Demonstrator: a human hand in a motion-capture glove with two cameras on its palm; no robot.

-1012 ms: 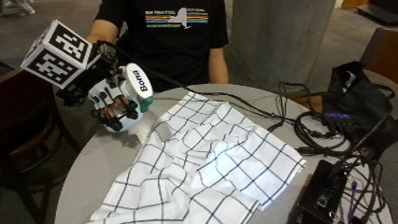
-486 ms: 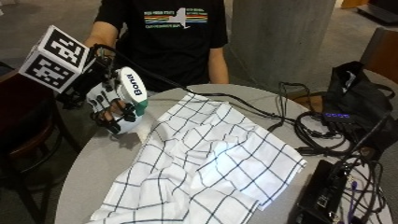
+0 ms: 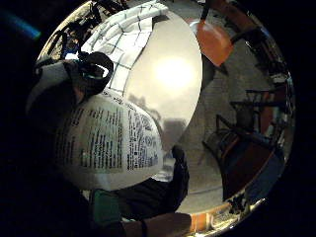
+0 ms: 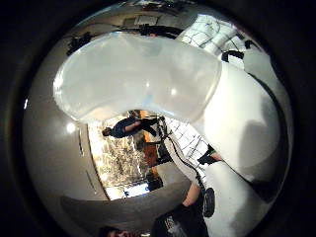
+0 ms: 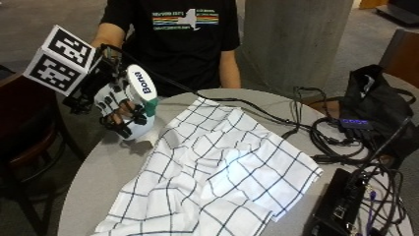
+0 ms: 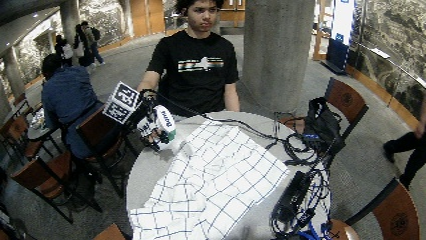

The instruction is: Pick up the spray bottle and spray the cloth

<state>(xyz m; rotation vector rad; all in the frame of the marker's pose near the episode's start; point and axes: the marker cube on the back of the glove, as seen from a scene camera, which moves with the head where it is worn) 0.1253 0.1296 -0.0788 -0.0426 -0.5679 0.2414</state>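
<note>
**Bottle up off the bench, not yet aimed at the cloth**

From where I stand, the gloved right hand (image 5: 121, 109) has its fingers (image 5: 128, 117) curled round the body of the white spray bottle (image 5: 138, 105), which it holds tipped over, label side up, above the near-left edge of the round bench (image 5: 98, 167). The bottle is clear of the bench top, just beside the upper corner of the checked cloth (image 5: 216, 182), not over the middle of it.

Compared with a second ago, the bottle has swung a little: the label end now points more upward and toward the person, and the hand sits slightly higher and closer to the cloth's corner. Half a second ago it was already near this pose, so the move looks to be settling. The cloth lies spread and rumpled in the same place, and the black bag (image 5: 370, 110) and tangle of cables (image 5: 327, 142) on the right side have not shifted.

My reading is that the pick-up is done and the spraying is not. I cannot make out the nozzle or trigger clearly, so I cannot say which way it faces; the bottle would probably need turning toward the cloth before any squeeze.
</note>
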